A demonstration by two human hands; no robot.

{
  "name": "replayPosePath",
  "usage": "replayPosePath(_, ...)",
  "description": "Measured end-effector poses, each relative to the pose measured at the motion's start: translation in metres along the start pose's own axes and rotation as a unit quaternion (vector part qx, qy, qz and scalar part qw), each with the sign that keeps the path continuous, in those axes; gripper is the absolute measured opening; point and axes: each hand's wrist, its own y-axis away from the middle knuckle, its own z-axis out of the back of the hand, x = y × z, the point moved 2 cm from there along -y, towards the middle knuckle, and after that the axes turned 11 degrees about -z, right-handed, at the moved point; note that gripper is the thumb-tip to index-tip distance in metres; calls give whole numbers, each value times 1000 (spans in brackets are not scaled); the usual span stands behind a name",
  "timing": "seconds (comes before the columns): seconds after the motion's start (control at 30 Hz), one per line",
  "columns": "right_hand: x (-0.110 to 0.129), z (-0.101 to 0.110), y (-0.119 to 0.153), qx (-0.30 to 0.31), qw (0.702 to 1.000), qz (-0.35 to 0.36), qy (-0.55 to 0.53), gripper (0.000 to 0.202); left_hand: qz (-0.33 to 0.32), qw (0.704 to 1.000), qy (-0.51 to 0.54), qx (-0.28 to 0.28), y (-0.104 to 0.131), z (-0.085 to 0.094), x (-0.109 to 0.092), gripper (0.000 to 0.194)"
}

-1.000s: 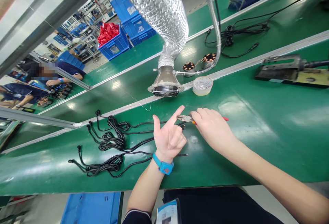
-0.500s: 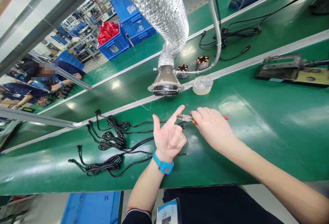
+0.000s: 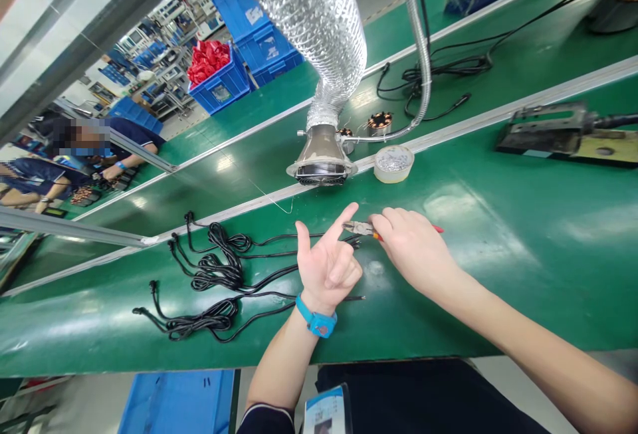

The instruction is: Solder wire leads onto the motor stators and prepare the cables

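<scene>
My left hand (image 3: 329, 264) is palm up above the green bench, with thumb and index finger stretched apart and the other fingers curled; I see nothing held in it. In my right hand (image 3: 416, 248) is a pair of pliers (image 3: 359, 228) with red-orange handles. The jaws point left and are at the tip of my left index finger; whether they touch it, I cannot tell. Several black power cords (image 3: 219, 268) lie coiled on the bench to the left. Their stripped ends run to the right, partly behind my left hand.
A silver fume duct (image 3: 323, 155) hangs over the bench's back rail. Beside it stands a round tub (image 3: 393, 163). Farther back, a copper-wound stator (image 3: 379, 123) and a black cable (image 3: 443, 72) are on the belt. A metal holder (image 3: 553, 131) lies right. Co-workers sit at far left.
The stators and black cable on the back belt have shifted left, and another stator has come into view at top right. My hands and the pliers look still.
</scene>
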Motion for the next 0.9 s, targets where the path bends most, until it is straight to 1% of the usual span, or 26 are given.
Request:
replayPosePath(0.13,0,0,0,-1,1000,-1,-3,14,3,1000,-13,-4,0,0,0,102)
replayPosePath(0.3,0,0,0,-8,1000,-2,-2,12,2,1000,-4,-2,0,-1,0,102)
replayPosePath(0.53,1,2,1,3,1000,-3,0,17,2,1000,-7,-2,0,-1,-1,103)
replayPosePath(0.7,2,2,1,1,1000,-4,7,18,5,1000,-29,-9,1,-2,-1,103)
replayPosePath(0.9,3,3,1,2,1000,-10,10,18,4,1000,-28,-9,1,-3,-2,103)
